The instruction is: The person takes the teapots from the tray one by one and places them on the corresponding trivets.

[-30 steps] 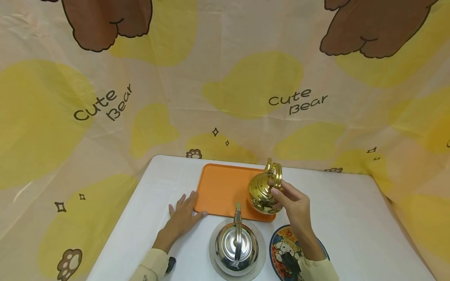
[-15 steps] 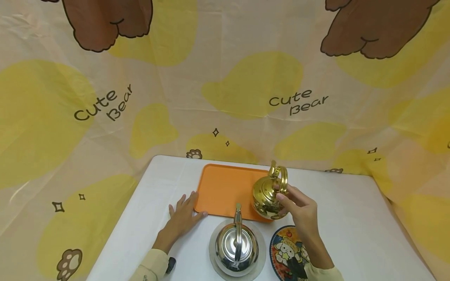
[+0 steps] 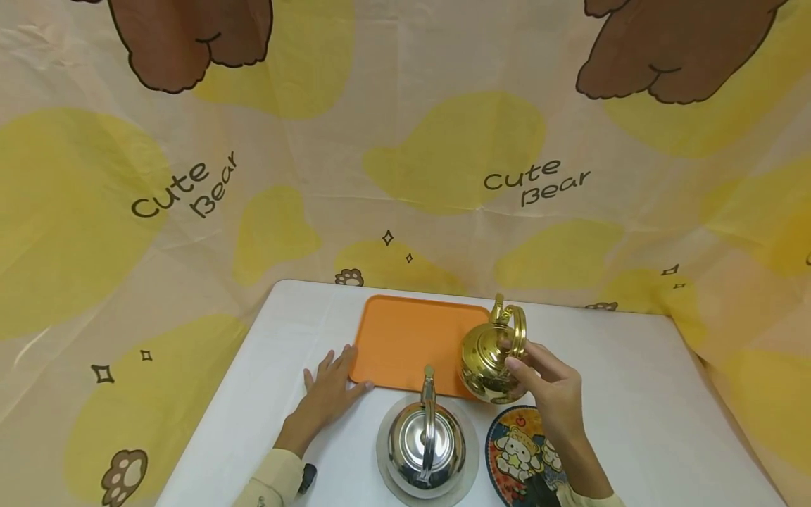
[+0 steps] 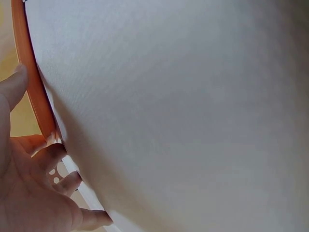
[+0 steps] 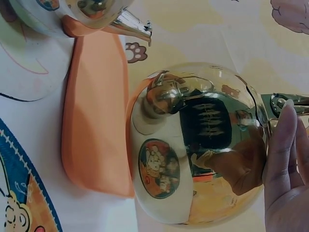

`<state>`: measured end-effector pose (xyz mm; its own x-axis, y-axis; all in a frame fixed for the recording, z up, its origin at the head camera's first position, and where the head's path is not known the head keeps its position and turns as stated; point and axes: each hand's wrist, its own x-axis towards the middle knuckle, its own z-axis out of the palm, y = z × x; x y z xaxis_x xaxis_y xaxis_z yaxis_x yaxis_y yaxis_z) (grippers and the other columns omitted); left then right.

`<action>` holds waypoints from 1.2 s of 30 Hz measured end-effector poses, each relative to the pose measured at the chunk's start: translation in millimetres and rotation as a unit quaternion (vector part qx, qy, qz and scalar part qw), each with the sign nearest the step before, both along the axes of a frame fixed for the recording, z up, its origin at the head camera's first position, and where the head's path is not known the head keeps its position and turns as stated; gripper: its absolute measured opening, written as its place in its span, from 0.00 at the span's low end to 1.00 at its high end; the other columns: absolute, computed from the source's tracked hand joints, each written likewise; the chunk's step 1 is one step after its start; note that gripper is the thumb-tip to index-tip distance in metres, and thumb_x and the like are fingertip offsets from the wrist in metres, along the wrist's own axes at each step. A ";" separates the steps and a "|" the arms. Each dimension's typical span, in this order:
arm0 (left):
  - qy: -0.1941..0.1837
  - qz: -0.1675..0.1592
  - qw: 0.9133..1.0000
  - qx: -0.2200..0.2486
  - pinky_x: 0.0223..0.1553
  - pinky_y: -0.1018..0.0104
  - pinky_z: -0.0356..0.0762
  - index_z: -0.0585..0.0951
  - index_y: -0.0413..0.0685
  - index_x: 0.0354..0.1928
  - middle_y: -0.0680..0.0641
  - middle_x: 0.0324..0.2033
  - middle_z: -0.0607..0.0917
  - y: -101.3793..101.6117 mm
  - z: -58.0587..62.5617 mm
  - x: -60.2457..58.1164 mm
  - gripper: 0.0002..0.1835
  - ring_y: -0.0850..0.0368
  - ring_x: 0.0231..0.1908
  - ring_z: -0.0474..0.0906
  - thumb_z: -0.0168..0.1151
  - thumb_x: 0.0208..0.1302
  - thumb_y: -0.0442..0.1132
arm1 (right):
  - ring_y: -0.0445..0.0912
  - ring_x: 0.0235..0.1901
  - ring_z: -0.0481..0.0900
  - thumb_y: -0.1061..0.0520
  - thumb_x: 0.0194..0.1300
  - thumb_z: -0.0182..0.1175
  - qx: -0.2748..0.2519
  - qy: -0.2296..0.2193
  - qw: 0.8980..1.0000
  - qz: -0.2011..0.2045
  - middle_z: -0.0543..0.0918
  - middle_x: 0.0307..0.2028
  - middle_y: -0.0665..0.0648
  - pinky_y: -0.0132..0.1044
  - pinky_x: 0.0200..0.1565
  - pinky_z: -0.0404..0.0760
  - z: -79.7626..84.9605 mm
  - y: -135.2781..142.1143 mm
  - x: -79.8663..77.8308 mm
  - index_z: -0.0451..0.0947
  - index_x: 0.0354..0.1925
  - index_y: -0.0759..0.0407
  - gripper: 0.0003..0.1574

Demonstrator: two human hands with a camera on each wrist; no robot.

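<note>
My right hand (image 3: 557,391) grips a shiny gold teapot (image 3: 491,362) by its arched handle, with thumb and fingers at the handle's right side. The pot overlaps the right end of an orange tray (image 3: 405,338) in the head view. Up close in the right wrist view, the teapot's round body (image 5: 212,145) mirrors the table and the arm. My left hand (image 3: 329,394) lies with spread fingers at the tray's left front corner. In the left wrist view its thumb and fingertips touch the orange rim (image 4: 34,87).
A silver kettle (image 3: 412,451) stands on a grey round mat (image 3: 384,465) in front of the tray. To its right lies a round cartoon-printed mat (image 3: 516,451), partly under my right forearm. A bear-print curtain (image 3: 443,155) hangs behind the white table (image 3: 633,394).
The gold teapot has shifted right and a little toward me in my right hand, uncovering more of the tray. My left hand, the tray and the silver kettle have stayed in place.
</note>
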<state>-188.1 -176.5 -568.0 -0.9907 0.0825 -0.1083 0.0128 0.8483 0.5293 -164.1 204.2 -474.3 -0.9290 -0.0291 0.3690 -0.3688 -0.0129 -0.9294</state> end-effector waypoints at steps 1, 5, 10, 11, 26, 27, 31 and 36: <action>0.000 0.000 1.000 0.000 0.71 0.15 0.32 0.59 0.47 0.84 0.39 0.82 0.60 0.1 0.3 0.0 0.47 0.29 0.82 0.47 0.65 0.72 0.61 | 0.43 0.41 0.85 0.74 0.71 0.62 0.000 0.001 1.000 0.001 0.89 0.53 0.53 0.39 0.26 0.87 -0.4 0.6 0.9 0.76 0.65 0.78 0.25; 0.001 0.000 1.000 -0.001 0.71 0.15 0.32 0.59 0.46 0.84 0.38 0.82 0.60 0.2 1.6 0.6 0.47 0.29 0.82 0.48 0.65 0.72 0.61 | 0.44 0.42 0.86 0.74 0.71 0.62 0.004 -0.003 1.000 -0.009 0.89 0.52 0.54 0.39 0.26 0.87 -1.1 2.0 4.6 0.77 0.65 0.77 0.25; 0.006 -0.001 1.000 0.000 0.72 0.15 0.32 0.59 0.46 0.84 0.38 0.82 0.60 0.2 1.2 -0.1 0.47 0.29 0.82 0.48 0.64 0.73 0.62 | 0.44 0.36 0.86 0.73 0.71 0.62 0.015 -0.003 1.000 -0.025 0.89 0.51 0.53 0.39 0.25 0.87 -0.6 4.0 10.0 0.79 0.62 0.77 0.22; 0.009 -0.001 1.000 0.001 0.71 0.15 0.32 0.59 0.46 0.83 0.38 0.82 0.60 0.3 1.2 -0.1 0.47 0.29 0.81 0.48 0.64 0.72 0.62 | 0.44 0.35 0.86 0.74 0.71 0.62 0.015 -0.002 1.000 -0.027 0.90 0.51 0.53 0.39 0.25 0.87 -0.4 4.5 11.2 0.80 0.62 0.77 0.22; 0.004 -0.003 1.000 0.001 0.71 0.14 0.33 0.59 0.46 0.84 0.38 0.82 0.60 -0.3 1.7 0.7 0.47 0.29 0.81 0.48 0.64 0.73 0.62 | 0.45 0.45 0.86 0.75 0.71 0.62 0.017 -0.011 0.999 -0.036 0.89 0.52 0.54 0.38 0.28 0.88 1.3 14.7 30.3 0.78 0.63 0.77 0.24; 0.004 -0.003 1.000 0.000 0.71 0.14 0.33 0.59 0.46 0.84 0.38 0.82 0.60 -0.4 1.2 0.7 0.47 0.29 0.81 0.48 0.64 0.73 0.62 | 0.44 0.45 0.87 0.75 0.70 0.62 0.014 -0.009 0.999 -0.038 0.89 0.52 0.54 0.38 0.28 0.87 0.9 15.3 31.4 0.78 0.63 0.77 0.23; -0.001 -0.003 1.000 -0.002 0.72 0.15 0.31 0.58 0.47 0.84 0.39 0.83 0.59 -1.0 -0.8 0.2 0.48 0.29 0.82 0.47 0.64 0.73 0.62 | 0.44 0.45 0.87 0.79 0.69 0.60 -0.003 0.008 0.999 -0.037 0.89 0.51 0.56 0.36 0.25 0.86 -2.1 18.5 34.9 0.78 0.61 0.81 0.22; 0.002 -0.002 1.000 -0.006 0.71 0.15 0.32 0.59 0.47 0.84 0.39 0.82 0.60 -1.5 -3.3 -0.5 0.48 0.29 0.82 0.47 0.64 0.72 0.63 | 0.42 0.44 0.87 0.79 0.69 0.60 0.005 -0.006 0.999 -0.042 0.89 0.51 0.51 0.37 0.25 0.86 -4.0 24.1 39.7 0.77 0.60 0.83 0.22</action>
<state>-188.6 -178.0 -571.3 -0.9907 0.0853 -0.1055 0.0183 0.8545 0.5191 -124.4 228.3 -478.3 -0.9326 0.0449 0.3582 -0.3573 0.0266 -0.9336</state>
